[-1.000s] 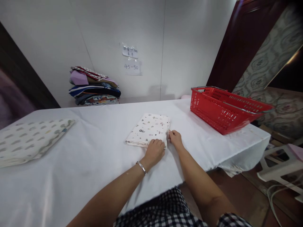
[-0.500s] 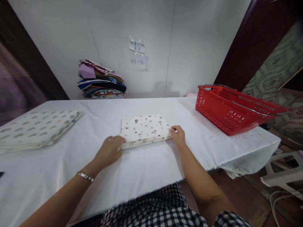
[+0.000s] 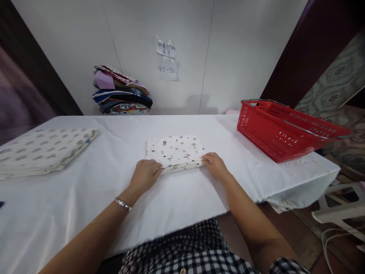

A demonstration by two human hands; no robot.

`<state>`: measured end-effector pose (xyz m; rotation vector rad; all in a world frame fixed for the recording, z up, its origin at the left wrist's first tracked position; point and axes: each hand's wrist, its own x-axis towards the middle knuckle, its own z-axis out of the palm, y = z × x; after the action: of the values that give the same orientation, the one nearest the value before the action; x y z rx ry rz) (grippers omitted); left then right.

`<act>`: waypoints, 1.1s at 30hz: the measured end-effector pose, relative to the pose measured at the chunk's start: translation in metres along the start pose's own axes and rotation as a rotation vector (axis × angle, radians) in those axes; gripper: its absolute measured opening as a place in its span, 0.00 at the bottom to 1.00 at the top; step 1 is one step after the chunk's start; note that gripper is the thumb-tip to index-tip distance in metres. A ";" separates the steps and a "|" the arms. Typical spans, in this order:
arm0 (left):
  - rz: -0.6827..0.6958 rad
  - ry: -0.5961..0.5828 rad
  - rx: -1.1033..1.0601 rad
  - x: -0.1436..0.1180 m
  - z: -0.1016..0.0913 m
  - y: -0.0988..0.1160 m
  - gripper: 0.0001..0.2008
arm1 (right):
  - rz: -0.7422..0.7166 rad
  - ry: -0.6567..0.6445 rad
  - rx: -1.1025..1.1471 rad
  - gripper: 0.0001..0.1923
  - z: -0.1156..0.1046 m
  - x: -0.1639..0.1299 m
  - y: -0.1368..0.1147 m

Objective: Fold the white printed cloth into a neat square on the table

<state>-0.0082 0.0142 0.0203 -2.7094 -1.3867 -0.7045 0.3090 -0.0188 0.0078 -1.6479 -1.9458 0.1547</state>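
Note:
A folded white cloth (image 3: 175, 151) with small printed figures lies flat in the middle of the white-covered table (image 3: 119, 190). My left hand (image 3: 146, 175), with a silver bracelet at the wrist, has its fingertips at the cloth's near left corner. My right hand (image 3: 214, 164) touches the near right corner, fingers curled against the layered edge. Both hands pinch the cloth's front edge.
A red plastic basket (image 3: 281, 127) stands at the table's right end. A larger folded spotted cloth (image 3: 42, 150) lies at the left. A stack of folded fabrics (image 3: 122, 92) sits by the back wall under paper notes (image 3: 167, 59). A white plastic stool (image 3: 342, 209) is on the floor, right.
The cloth was turned from slanted to square with the table edge. My left hand slid from its near right corner to its left corner; my right hand stayed at the right corner.

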 end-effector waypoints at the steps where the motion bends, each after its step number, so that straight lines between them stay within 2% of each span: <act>1: -0.001 -0.009 -0.004 0.000 0.001 -0.001 0.11 | -0.019 -0.019 -0.027 0.13 0.000 0.002 -0.001; 9: -0.009 -0.043 0.004 0.000 0.002 -0.003 0.14 | -0.098 -0.163 -0.210 0.12 -0.004 0.011 -0.005; 14: -0.011 -0.024 -0.008 0.000 0.004 -0.001 0.15 | -0.097 -0.181 -0.258 0.12 -0.002 0.013 -0.006; 17: -0.006 -0.014 -0.009 0.000 0.003 0.001 0.15 | -0.075 -0.164 -0.289 0.12 0.001 0.013 -0.006; 23: 0.027 0.036 0.006 -0.003 0.000 0.001 0.14 | -0.080 -0.012 -0.201 0.12 0.002 0.006 -0.002; 33: 0.098 0.015 0.076 -0.008 0.006 -0.005 0.14 | -0.095 -0.036 -0.064 0.13 0.003 -0.006 -0.004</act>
<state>-0.0139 0.0127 0.0110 -2.6865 -1.2414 -0.6501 0.3043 -0.0244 0.0045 -1.5994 -2.0719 0.0864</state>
